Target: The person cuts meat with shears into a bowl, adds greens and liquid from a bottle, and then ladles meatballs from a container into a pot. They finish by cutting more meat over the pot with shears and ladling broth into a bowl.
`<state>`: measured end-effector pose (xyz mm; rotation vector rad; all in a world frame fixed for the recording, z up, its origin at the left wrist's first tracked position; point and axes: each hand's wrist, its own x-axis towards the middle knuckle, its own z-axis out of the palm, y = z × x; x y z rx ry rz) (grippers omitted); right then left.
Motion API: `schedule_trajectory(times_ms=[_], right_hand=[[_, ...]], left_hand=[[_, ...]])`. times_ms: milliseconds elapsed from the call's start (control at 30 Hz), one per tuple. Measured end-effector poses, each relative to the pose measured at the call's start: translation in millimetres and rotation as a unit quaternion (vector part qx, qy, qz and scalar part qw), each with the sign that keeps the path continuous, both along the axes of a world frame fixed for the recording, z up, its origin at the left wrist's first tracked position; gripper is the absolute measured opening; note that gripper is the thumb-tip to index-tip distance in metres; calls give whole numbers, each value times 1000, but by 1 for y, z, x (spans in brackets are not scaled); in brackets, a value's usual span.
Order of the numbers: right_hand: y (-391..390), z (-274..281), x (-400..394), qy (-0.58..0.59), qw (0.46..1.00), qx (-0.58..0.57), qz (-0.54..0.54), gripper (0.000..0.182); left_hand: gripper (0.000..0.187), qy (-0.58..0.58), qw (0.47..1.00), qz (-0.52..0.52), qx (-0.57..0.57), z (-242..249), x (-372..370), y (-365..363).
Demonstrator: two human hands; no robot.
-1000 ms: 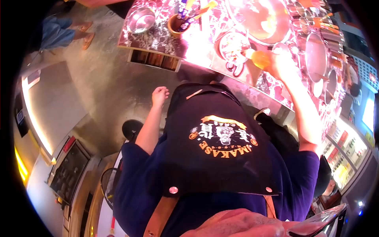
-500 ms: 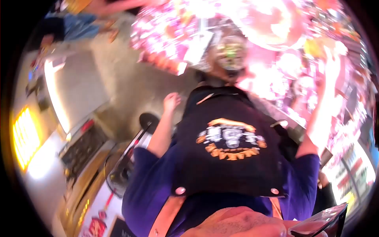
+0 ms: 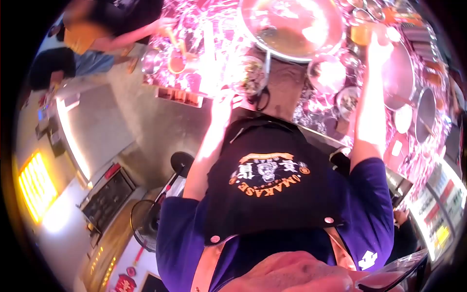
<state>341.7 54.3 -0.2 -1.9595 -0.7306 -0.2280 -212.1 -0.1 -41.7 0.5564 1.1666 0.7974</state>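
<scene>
Bowl of chopped food is sitting just off the near left side of the pan. The left hand's fingers are reaching its near left edge; glare is washing them out, so whether they are gripping or only touching is impossible to tell. The right hand's fingers are meeting the orange container to the right of the pan, and whether they are closing round it or opening from it is likewise unclear.

Both positions are new: the container is no longer hanging over the bowl, and the left hand is no longer hanging off the counter but reaching the bowl. The two hands are now working at separate things.

Farther out, a pale round dish is lying near right of the pan, with a small bowl beyond it; these are crowding the space between the hands. Dark loop handles are lying near left of the pan, beside the bowl. Well left of the pan, another person's hand is reaching above a cup. A wide tray is standing on the right.
</scene>
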Motion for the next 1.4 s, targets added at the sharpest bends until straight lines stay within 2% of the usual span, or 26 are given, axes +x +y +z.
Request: schedule_trajectory(times_ms=[33, 67, 133, 167, 233, 300, 400, 433, 467, 500, 567, 600, 633, 667, 733, 767, 800, 867, 900, 967, 1100, 1167, 1233, 1300, 1367, 1400], right_hand=[[-7, 31, -36, -5, 999, 27, -27, 45], [0, 10, -32, -4, 999, 28, -28, 45], [-14, -35, 15, -108, 989, -102, -24, 42], [-15, 22, -32, -24, 986, -162, 33, 44], [-16, -48, 4, -105, 980, -160, -47, 46], [-19, -32, -11, -100, 975, -184, -69, 55], [-26, -22, -38, -104, 960, -219, -143, 69], [-30, -19, -48, -119, 954, -222, -162, 74], [-33, -49, -37, -262, 932, -166, -189, 72], [-49, -12, -56, -90, 983, -149, -61, 62], [-85, 18, -95, -11, 999, 49, -17, 50], [-110, 17, -97, -26, 1000, 4, 17, 51], [-140, 60, -132, -33, 999, -17, -7, 52], [-178, 60, -143, -23, 993, -109, -38, 50], [-254, 26, -134, 41, 994, -90, -40, 51], [-293, 15, -131, 56, 985, -90, -136, 48], [-346, -31, -107, 143, 968, -71, -195, 47], [-430, -20, -86, 186, 941, -1, -284, 42], [-461, -12, -73, 81, 923, -62, -371, 30], [-538, -27, -17, 65, 906, -71, -411, 27], [-633, -27, 126, 1, 893, -134, -430, 26], [-660, -22, 204, 56, 907, -139, -394, 30], [-686, -43, 283, 29, 899, -173, -401, 29], [-711, -61, 341, 65, 895, -192, -397, 32], [-726, -77, 389, 86, 862, -296, -402, 32], [-725, -65, 402, 154, 852, -339, -369, 30]], left_hand=[[13, 14, 1000, 7, -11, -9, -2, 3], [9, 4, 1000, 15, -23, -8, -1, 7], [9, 21, 1000, 3, 0, -21, -4, 8], [8, 41, 999, -6, 20, -28, -5, 9], [16, 26, 999, -40, -18, -32, -11, 16], [35, 68, 995, -44, -52, -21, -3, 19], [51, -27, 988, -149, 0, -42, -23, 26], [51, -53, 991, -120, -32, -35, -20, 28], [49, -35, 991, -108, -65, -29, -17, 31], [47, -11, 991, -93, -94, -25, -15, 34], [32, 29, 992, -76, -92, -23, -12, 39], [32, 24, 992, -93, -87, -22, -14, 43], [21, 9, 991, -131, -30, -20, -13, 46], [13, -4, 986, -166, 27, -15, -13, 48], [10, 5, 988, -152, 24, -8, -10, 50], [9, 20, 991, -128, 14, -4, -8, 49], [6, 25, 992, -122, 18, 0, -5, 49], [4, 34, 995, -97, 10, 1, -2, 50], [4, 36, 994, -106, 16, 3, 0, 50], [6, 96, 990, -83, 66, 9, 6, 45], [18, 141, 975, -76, 150, 57, 66, 2], [23, 150, 976, -75, 139, 73, 101, -27], [30, 136, 981, -64, 121, 88, 144, -73], [32, 71, 990, -69, 105, 94, 187, -109], [31, -23, 994, -107, 20, 88, 216, -133], [31, -25, 994, -108, 20, 98, 244, -157]])
